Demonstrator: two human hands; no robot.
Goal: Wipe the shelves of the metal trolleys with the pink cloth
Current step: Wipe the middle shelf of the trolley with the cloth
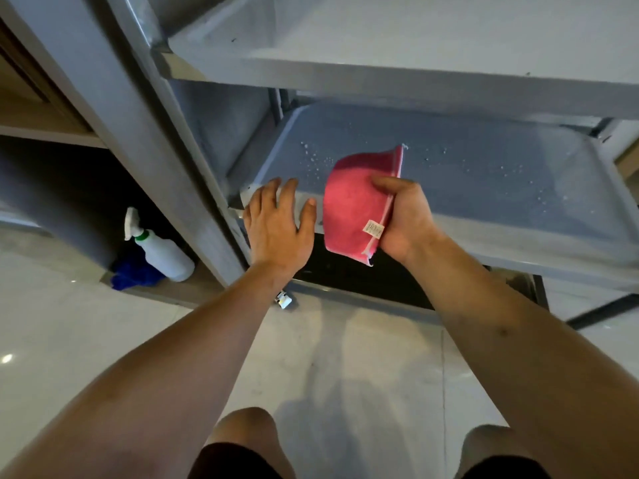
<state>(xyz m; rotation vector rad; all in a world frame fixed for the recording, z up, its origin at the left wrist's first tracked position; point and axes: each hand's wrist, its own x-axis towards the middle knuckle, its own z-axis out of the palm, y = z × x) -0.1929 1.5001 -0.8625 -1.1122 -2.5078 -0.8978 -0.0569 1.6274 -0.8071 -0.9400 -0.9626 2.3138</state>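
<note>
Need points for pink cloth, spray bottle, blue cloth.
pink cloth [356, 209], head view, middle of the folded face.
spray bottle [166, 257], head view, white body.
blue cloth [133, 274], head view, bunched fabric beside the bottle.

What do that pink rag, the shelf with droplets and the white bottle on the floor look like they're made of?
Pink cloth: soft woven fabric, likely microfibre; matte nap, stitched pale edge, sewn tag. Middle shelf: sheet metal, probably stainless steel; dull grey sheen, folded rims, water beading on top. Spray bottle: looks like plastic; white, opaque, with a moulded trigger head and a green collar.
</note>
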